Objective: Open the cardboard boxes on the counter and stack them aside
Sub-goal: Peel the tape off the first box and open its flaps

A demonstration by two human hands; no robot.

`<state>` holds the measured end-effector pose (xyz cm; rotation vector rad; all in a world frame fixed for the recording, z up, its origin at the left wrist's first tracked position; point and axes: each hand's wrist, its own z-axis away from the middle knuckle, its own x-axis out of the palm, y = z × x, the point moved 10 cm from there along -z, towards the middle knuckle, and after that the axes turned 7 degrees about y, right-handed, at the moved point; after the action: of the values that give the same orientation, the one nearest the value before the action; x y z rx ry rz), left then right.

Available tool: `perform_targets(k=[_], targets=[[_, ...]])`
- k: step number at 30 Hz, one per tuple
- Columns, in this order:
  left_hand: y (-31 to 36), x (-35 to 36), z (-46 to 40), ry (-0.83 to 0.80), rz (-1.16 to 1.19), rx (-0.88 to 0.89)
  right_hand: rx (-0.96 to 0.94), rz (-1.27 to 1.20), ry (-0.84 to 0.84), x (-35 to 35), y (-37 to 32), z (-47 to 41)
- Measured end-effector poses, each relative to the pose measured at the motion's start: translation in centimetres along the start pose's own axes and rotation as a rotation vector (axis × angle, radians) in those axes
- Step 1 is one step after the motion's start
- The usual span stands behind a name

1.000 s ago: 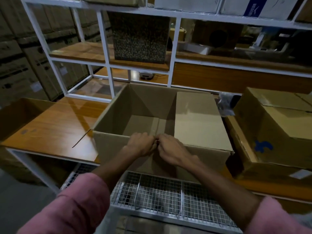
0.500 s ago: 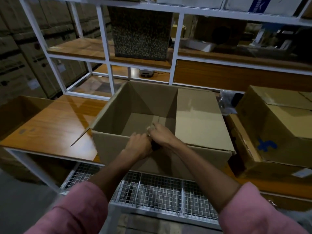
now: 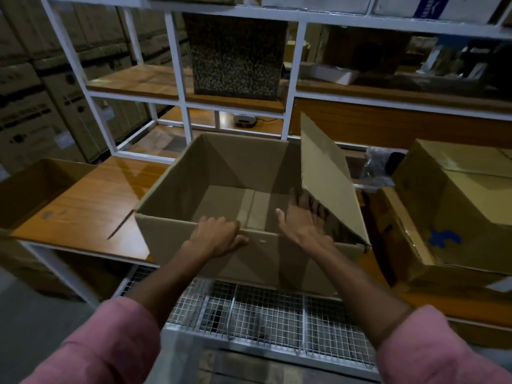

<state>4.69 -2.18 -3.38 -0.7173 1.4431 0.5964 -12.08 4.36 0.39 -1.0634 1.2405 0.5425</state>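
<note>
A large open cardboard box (image 3: 177,206) sits on the wooden counter (image 3: 83,214) straight in front of me. Its inside is empty. My left hand (image 3: 217,236) grips the box's near top edge, fingers curled over the rim. My right hand (image 3: 304,221) is spread, its straight fingers pressing under the box's right flap (image 3: 329,178), which stands tilted up. A closed, taped cardboard box (image 3: 460,206) with a blue mark sits on another box at the right.
An open cardboard box (image 3: 36,187) lies at the counter's left end. A white metal shelf frame (image 3: 177,79) stands behind, holding a speckled box (image 3: 235,54). A wire mesh shelf (image 3: 263,314) runs below the counter's front edge. Stacked cartons fill the far left.
The right flap, lying flat over the box before, is now lifted up by my right hand. My left hand stayed on the near edge. The camera moved slightly closer.
</note>
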Motion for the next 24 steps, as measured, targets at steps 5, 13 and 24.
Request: perform_targets(k=[5,13,24], targets=[[-2.4,0.5,0.5,0.000,-0.047,-0.026,-0.049,0.218,0.216,-1.3,4.6,-1.4],[-4.1,0.5,1.4,0.017,-0.046,-0.067,0.085,0.244,0.182,-1.6,8.4,-1.9],[-1.9,-0.2,1.1,0.105,0.057,-0.043,0.047,-0.104,0.009,1.1,10.9,0.6]])
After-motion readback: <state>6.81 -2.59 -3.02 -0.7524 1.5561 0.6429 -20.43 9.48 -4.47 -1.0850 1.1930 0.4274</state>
